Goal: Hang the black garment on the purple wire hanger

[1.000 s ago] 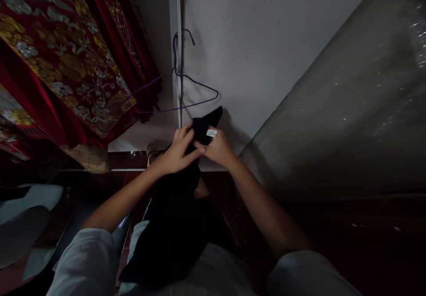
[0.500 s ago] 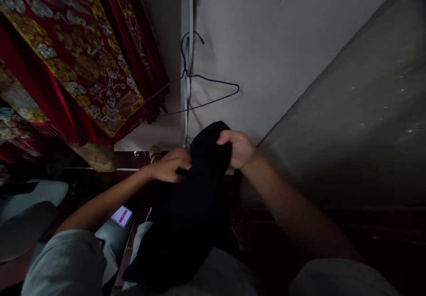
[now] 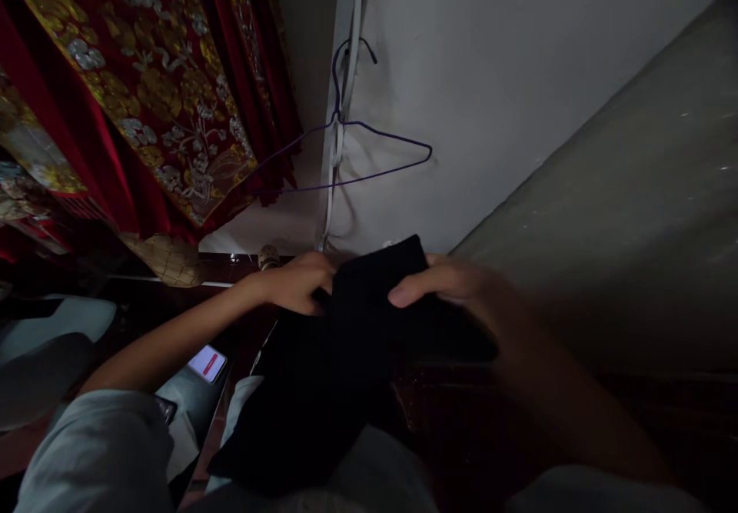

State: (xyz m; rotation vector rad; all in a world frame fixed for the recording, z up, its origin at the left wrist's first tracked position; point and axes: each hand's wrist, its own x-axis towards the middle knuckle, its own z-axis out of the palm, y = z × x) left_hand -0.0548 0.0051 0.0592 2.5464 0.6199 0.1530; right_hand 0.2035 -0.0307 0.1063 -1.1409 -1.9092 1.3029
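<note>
A black piece of cloth [image 3: 340, 374], which looks like a garment, hangs from both hands and spreads down over my lap. My left hand [image 3: 303, 282] is closed on its upper left part, with the fingertips hidden in the fabric. On the upper right, my right hand [image 3: 438, 282] pinches the cloth, thumb in front and fingers behind. A flap of it sticks out to the right below that hand. The cloth is so dark that its folds and exact kind cannot be made out.
A purple wire hanger [image 3: 380, 132] hangs on the white wall [image 3: 490, 74] above the cloth. Red embroidered drapery [image 3: 173, 98] fills the upper left. A lit phone [image 3: 207, 363] lies at lower left. Grey sheeting [image 3: 634, 213] slants along the right.
My right hand has moved right and slightly down, drawing the cloth's upper edge straighter and spreading a flap to the right. My left hand keeps its hold. The view has shifted slightly.
</note>
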